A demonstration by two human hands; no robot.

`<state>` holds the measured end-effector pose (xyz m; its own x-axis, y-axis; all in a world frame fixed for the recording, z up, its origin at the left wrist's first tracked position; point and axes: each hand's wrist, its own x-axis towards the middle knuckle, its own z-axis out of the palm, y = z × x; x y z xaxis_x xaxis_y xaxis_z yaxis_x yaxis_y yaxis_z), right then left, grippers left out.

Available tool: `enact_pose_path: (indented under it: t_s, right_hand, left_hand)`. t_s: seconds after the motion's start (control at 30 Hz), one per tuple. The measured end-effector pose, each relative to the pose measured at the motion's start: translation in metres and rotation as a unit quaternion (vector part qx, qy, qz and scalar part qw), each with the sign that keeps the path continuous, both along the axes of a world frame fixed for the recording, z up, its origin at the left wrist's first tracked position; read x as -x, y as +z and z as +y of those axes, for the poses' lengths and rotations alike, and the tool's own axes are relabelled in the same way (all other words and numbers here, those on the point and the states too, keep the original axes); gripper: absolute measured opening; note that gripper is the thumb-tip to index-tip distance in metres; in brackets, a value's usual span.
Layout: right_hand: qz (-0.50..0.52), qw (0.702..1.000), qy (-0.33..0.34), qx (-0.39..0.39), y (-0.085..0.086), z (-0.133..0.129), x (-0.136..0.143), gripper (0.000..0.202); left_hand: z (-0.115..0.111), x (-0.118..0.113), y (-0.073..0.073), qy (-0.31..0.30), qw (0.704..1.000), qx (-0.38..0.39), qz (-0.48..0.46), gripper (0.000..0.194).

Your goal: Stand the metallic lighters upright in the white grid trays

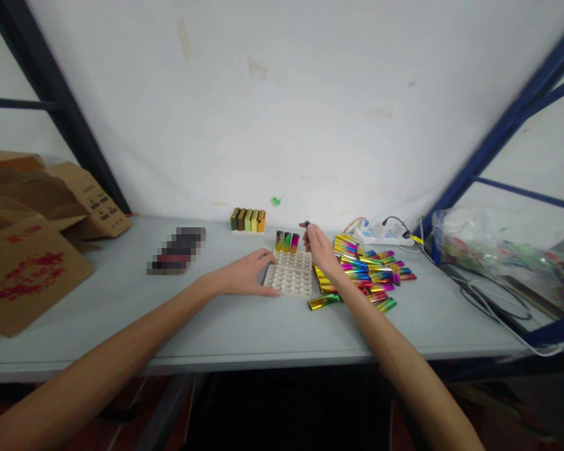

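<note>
A white tray (289, 275) with rows of round holes lies on the table, and three shiny lighters (286, 242) stand upright along its back edge. My left hand (249, 273) rests at the tray's left side, thumb and fingers spread along it. Above the tray's back right corner, my right hand (318, 246) is closed on a lighter (307, 224); only its dark top shows between the fingers. A loose pile of metallic coloured lighters (371, 274) lies right of the tray, partly behind my right forearm.
A filled block of lighters (247, 220) stands near the wall. Cardboard boxes (37, 275) are at the left, with a blurred dark object (177, 250) nearer the middle. A power strip (380, 233), cables and a plastic bag (489, 244) lie at the right.
</note>
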<state>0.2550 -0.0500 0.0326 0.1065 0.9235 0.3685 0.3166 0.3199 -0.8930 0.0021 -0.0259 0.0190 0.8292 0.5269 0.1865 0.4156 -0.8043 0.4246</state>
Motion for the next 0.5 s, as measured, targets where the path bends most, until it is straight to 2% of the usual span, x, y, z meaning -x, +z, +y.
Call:
enact_pose_path:
  t_s: [0.1, 0.27, 0.37, 0.5]
  right_hand:
    - [-0.054, 0.994, -0.072, -0.064, -0.003, 0.007, -0.014, 0.043]
    - [-0.113, 0.984, -0.128, -0.056, -0.012, 0.015, -0.031, 0.029]
    - [-0.12, 0.986, -0.112, -0.044, -0.019, 0.018, -0.034, 0.028]
    - [-0.084, 0.994, -0.054, -0.041, -0.027, 0.022, -0.034, 0.034]
  left_hand:
    - [0.002, 0.0, -0.002, 0.002, 1.0, 0.003, -0.007, 0.077]
    - [0.003, 0.0, -0.003, 0.001, 1.0, 0.003, -0.011, 0.078]
    - [0.002, 0.0, -0.002, -0.002, 1.0, 0.0, -0.011, 0.076]
    - [0.001, 0.0, -0.002, 0.0, 1.0, 0.004, -0.005, 0.076]
